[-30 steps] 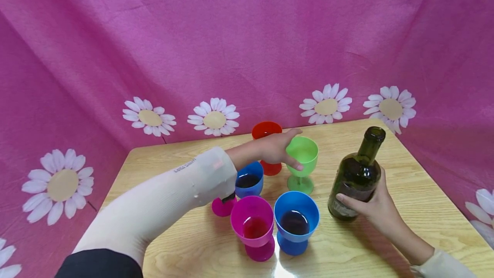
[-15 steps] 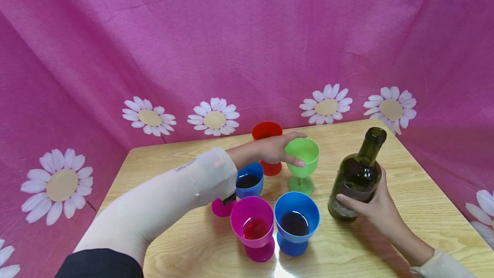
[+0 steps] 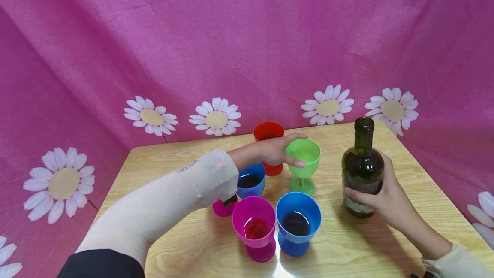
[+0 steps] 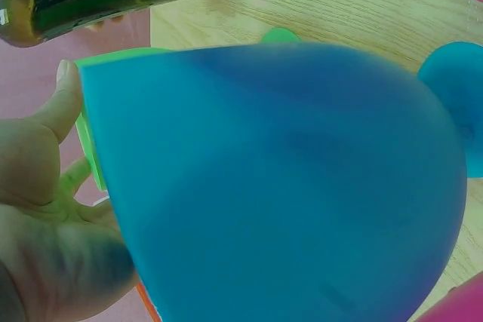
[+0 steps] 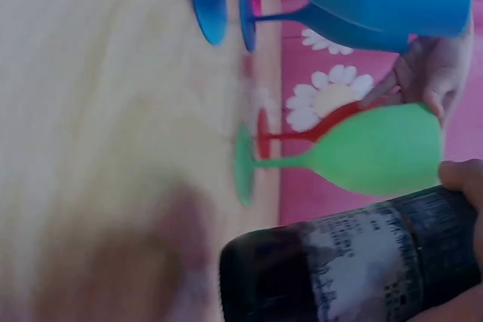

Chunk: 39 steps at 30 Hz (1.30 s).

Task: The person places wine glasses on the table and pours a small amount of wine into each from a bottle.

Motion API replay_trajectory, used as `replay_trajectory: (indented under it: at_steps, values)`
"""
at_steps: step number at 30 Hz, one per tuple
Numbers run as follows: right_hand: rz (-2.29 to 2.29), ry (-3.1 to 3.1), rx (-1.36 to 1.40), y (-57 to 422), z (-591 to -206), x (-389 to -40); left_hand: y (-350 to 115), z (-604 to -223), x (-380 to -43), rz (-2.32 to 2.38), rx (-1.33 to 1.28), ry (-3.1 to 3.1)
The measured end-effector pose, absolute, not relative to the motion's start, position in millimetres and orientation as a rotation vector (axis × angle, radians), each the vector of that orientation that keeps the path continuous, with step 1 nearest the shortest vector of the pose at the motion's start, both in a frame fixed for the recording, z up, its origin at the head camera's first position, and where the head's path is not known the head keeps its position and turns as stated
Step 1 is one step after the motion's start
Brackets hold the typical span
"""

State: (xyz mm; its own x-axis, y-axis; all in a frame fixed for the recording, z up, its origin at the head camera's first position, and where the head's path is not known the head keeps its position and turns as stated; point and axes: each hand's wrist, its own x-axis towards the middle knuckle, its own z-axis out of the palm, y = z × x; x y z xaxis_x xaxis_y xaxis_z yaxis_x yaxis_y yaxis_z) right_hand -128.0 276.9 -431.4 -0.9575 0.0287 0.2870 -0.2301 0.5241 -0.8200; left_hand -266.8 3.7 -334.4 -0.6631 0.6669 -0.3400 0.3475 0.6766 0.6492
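My left hand (image 3: pixel 275 150) holds the bowl of a light green goblet (image 3: pixel 308 158), thumb on its near side and a finger along its far rim. That goblet stands upright on the table, its foot (image 5: pixel 244 164) visible in the right wrist view. My right hand (image 3: pixel 387 198) grips a dark green glass wine bottle (image 3: pixel 362 166) round its labelled lower body, neck up and uncapped. The bottle is just right of the green goblet. In the left wrist view, a large blue goblet (image 4: pixel 287 186) hides most of the green one.
A blue goblet (image 3: pixel 298 218) with dark liquid and a magenta goblet (image 3: pixel 254 222) with red liquid stand in front. Behind are another blue goblet (image 3: pixel 251 181) and a red goblet (image 3: pixel 269 132). Beside the sleeve shows a magenta foot (image 3: pixel 224 208). A pink flowered cloth (image 3: pixel 247 55) backs the table.
The bottle has gone from leaning right to nearly upright and shifted slightly right with my right hand. My left hand stays at the green goblet.
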Motion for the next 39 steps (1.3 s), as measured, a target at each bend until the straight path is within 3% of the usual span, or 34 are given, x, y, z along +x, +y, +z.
replay_trajectory:
  at_steps: [24, 39]
  values:
    - [0.650, -2.555, 0.548, 313.5, -405.9, -154.3, 3.3, -337.0, -269.0, 0.736, 0.788, 2.308]
    - [0.249, -2.770, 0.377, 318.6, -385.1, -151.4, 3.8, -337.5, -269.8, 0.728, 0.778, 2.323]
